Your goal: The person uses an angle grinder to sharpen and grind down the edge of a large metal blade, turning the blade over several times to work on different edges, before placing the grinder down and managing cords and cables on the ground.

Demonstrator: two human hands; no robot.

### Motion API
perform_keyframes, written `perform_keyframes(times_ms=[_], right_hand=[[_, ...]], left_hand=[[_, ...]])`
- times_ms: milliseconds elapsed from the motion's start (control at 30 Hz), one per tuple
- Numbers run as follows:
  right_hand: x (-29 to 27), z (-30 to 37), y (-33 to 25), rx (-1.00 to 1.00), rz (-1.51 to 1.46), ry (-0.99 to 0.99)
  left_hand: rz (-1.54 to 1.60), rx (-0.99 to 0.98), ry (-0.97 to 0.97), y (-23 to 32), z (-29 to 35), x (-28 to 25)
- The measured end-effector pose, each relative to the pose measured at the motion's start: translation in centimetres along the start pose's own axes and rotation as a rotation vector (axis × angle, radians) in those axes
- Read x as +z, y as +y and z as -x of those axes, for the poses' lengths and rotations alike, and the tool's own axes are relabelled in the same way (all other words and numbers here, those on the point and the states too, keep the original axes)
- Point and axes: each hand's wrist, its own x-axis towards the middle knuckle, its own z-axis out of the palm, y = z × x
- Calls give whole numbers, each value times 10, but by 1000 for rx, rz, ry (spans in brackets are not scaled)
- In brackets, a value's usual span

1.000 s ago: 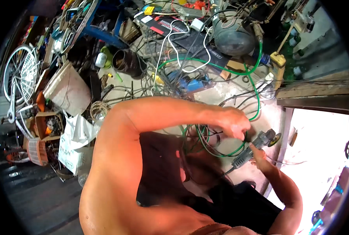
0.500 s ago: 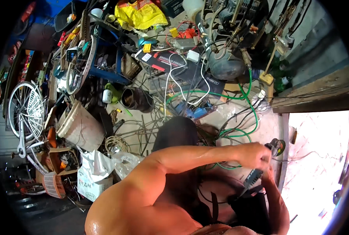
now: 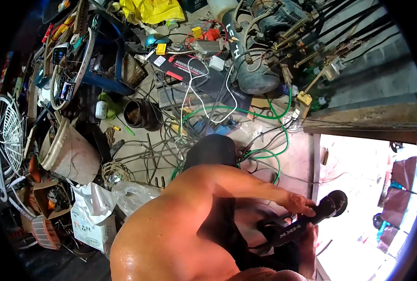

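Note:
A black angle grinder [image 3: 296, 230] lies slantwise across the lower right of the head view. Its round head [image 3: 338, 202] points toward the bright doorway. My right hand [image 3: 308, 239] is wrapped around the grinder's body from the right side, partly hidden by the tool. My left hand [image 3: 296, 203] reaches over from the left with fingers stretched out, resting at the neck just behind the head. Below the body, a dark cloth or bag and a cable are hard to make out in shadow. My knee [image 3: 211, 150] in dark trousers is left of the hands.
Green hose [image 3: 279, 161] and tangled cables cover the floor ahead. A compressor-like tank [image 3: 257, 77] stands beyond, near a long dark box [image 3: 190, 70]. On the left are a dirty bucket [image 3: 73, 150], a white bag [image 3: 94, 210] and a bicycle wheel [image 3: 5, 133]. A doorway sill [image 3: 315, 161] borders the right.
The grinder has turned, and its head now points right and outward. My left hand has loosened from a closed grip to stretched fingers. The whole view has shifted to the right.

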Motion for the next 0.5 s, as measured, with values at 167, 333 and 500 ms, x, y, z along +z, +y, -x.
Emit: perform_keyframes(times_ms=[167, 333, 500], right_hand=[[-29, -13, 33, 4, 156, 122], [1, -26, 7, -13, 11, 150], [-22, -31, 9, 103, -209, 298]], left_hand=[[170, -30, 84, -3, 6, 1], [307, 26, 159, -18, -3, 1], [-291, 390, 197, -4, -1, 17]])
